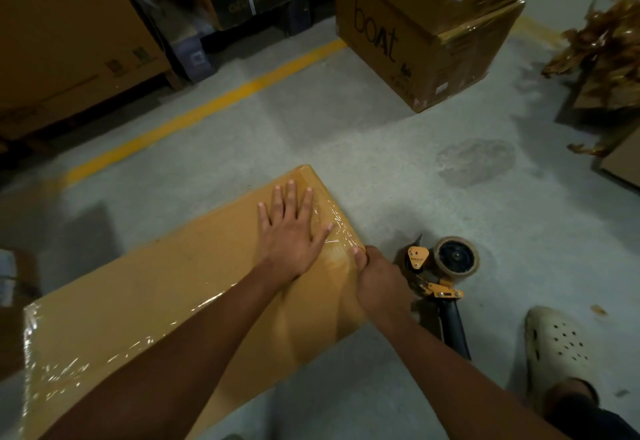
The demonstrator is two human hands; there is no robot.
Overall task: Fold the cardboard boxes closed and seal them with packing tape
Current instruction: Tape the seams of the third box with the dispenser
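Cardboard box lies at the lower centre of the frame; your left hand presses flat on it, fingers spread; your right hand grips its edge, fingers curled, thumb on top.

The flat brown cardboard box lies closed on the concrete floor. Wrinkled, glossy clear packing tape covers its right and left ends. The yellow-and-black tape dispenser, roll mounted, lies on the floor just beside the right end.
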